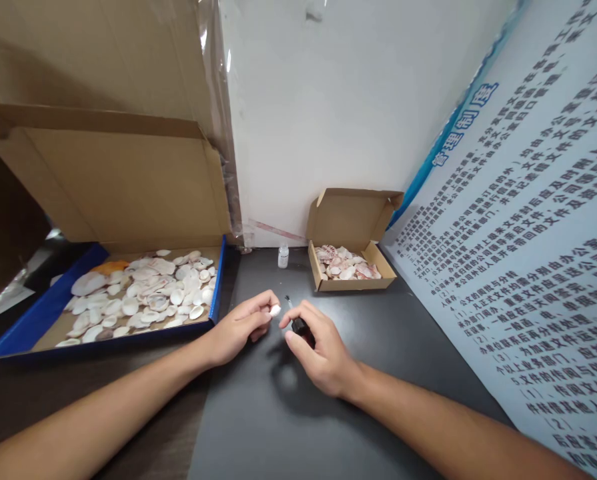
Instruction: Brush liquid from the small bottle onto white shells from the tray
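Note:
Between the thumb and fingers of my left hand (pixel 243 327) is a small white seashell (pixel 275 311). My right hand (pixel 323 350) grips the black cap of a small brush (pixel 301 327), whose thin stem and dark tip point up and away from me. The brush tip is close to the shell but apart from it. Behind both hands stands a small clear bottle (pixel 283 257) with a pale label, upright on the dark grey mat (pixel 258 420).
On the left, an open blue-edged cardboard box (pixel 219 283) holds many pale shells (pixel 153 287). A smaller open cardboard box (pixel 353 285) with pinkish shells (pixel 345 263) stands at the back right. A white wall rises behind, and a printed panel (pixel 528 220) leans along the right.

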Available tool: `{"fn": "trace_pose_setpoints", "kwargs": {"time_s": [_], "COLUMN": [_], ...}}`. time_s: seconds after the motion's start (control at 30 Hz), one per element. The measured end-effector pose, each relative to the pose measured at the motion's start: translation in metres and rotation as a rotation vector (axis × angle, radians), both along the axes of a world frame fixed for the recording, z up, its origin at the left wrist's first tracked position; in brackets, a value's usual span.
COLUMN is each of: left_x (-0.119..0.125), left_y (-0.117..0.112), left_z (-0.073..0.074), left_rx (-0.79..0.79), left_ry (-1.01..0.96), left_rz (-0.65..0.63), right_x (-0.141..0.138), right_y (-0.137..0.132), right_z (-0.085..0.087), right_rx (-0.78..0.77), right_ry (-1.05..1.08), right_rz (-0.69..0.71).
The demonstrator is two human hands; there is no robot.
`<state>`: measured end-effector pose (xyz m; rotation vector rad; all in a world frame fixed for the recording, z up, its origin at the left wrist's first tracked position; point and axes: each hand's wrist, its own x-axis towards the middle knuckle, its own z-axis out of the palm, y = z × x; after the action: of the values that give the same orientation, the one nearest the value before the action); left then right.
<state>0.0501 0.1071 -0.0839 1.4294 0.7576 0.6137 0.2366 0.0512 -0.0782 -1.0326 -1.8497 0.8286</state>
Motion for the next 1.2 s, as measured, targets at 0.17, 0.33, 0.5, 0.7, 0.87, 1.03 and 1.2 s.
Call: {"fn": "trace_pose_setpoints", "kwargs": {"time_s": [0.17,0.33,0.5,0.7,0.87,1.03,1.2], "left_x": [0.0012,0.0020,0.0023,0.0023,0.0019,0.0020,0.0021], "left_y": [0.0002,-0.0005,-0.0009,-0.0002,-0.0003,-0.0004,0.0000], "left_z": [0.0004,0.0008,0.0005,0.0001,0.0003,0.0003,-0.0001], "left_rx": [-0.028,-0.043,-0.047,-0.040,-0.028,-0.021,-0.021], "left_ry": [-0.015,-0.027,-0.025,-0.017,0.002,0.007,0.016], "left_rz": [0.020,0.028,0.037,0.028,0.028,0.027,0.023], "right_x": [-0.0006,-0.0009,-0.0011,-0.0013,-0.0018,-0.0017,-0.0019], "right_y": [-0.0018,-0.0002,-0.0002,-0.0005,-0.0005,-0.0006,-0.0014], "right_z": [0.0005,-0.0013,-0.0021,-0.0024,-0.0022,-0.0022,-0.0026], "right_rx": [0.027,-0.055,-0.034,0.017,0.011,0.037,0.053], "right_ry": [0.006,-0.028,-0.097,-0.116,-0.153,-0.155,-0.144], "right_rz": [0.123,0.073,0.097,0.129,0.062,0.128,0.119]}}
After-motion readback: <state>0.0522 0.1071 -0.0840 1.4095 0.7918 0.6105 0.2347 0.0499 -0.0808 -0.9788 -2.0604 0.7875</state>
